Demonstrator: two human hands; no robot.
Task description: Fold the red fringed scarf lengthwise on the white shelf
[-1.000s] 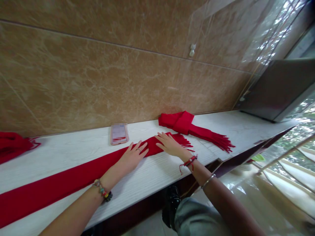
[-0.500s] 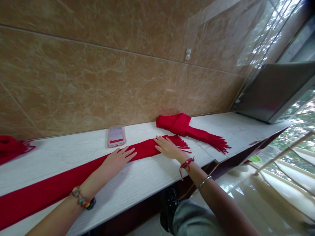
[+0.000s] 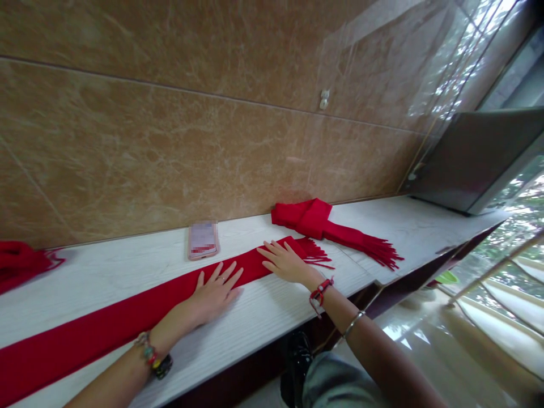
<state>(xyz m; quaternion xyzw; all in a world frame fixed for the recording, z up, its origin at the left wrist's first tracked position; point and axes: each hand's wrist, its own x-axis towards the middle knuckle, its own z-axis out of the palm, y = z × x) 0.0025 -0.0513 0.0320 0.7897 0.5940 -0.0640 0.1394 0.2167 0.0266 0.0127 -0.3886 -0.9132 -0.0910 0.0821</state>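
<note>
A long red scarf [image 3: 127,309] lies flat in a strip along the white counter, its fringed end toward the right and its other end running out of view at the lower left. My left hand [image 3: 215,294] rests on the scarf's near edge with fingers spread, a ring on one finger. Close to the fringe, my right hand [image 3: 289,263] lies open with its palm down on the fabric. Beyond it, a second red scarf [image 3: 312,218] is folded over itself, its fringe pointing right. The palms are hidden from above.
On the white counter [image 3: 255,317], a phone [image 3: 203,240] lies by the brown tiled wall [image 3: 170,141]. More red fabric [image 3: 25,263] sits at the far left. A dark box-shaped appliance [image 3: 463,158] stands at the right end. The counter's front edge is near my leg.
My left hand slid left along the scarf, then came back slightly right and nearer the front edge. My right hand stays near the fringe, with its fingers a little further left on the fabric.
</note>
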